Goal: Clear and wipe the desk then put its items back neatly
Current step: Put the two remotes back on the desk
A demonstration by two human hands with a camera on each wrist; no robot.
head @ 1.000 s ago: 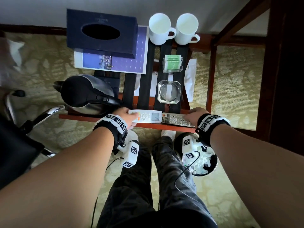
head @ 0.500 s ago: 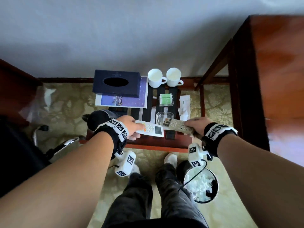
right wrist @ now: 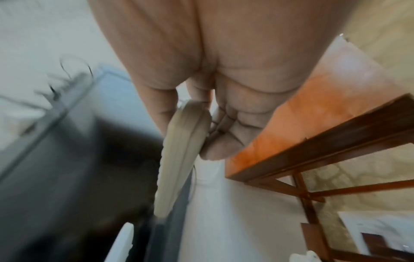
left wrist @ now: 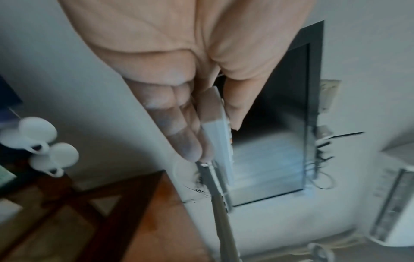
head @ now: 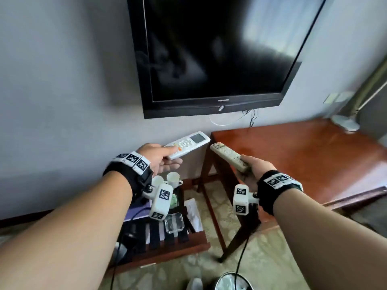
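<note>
While both wrist views are blurred, two remotes are held beside the desk [head: 303, 155].
The white remote [head: 187, 144] is gripped by the left hand [head: 160, 159], the grey remote [head: 229, 156] by the right hand [head: 254, 171]; both near ends are hidden.

Hotel-style room, wall-mounted television [head: 217, 53], wooden desk [head: 303, 155], patterned carpet [head: 261, 258], luggage rack [head: 167, 245] with cups [head: 167, 178]

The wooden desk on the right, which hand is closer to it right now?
Right. The right hand, holding a grey remote, is over the wooden desk's near left corner; the left hand, holding a white remote, is off its left side.
</note>
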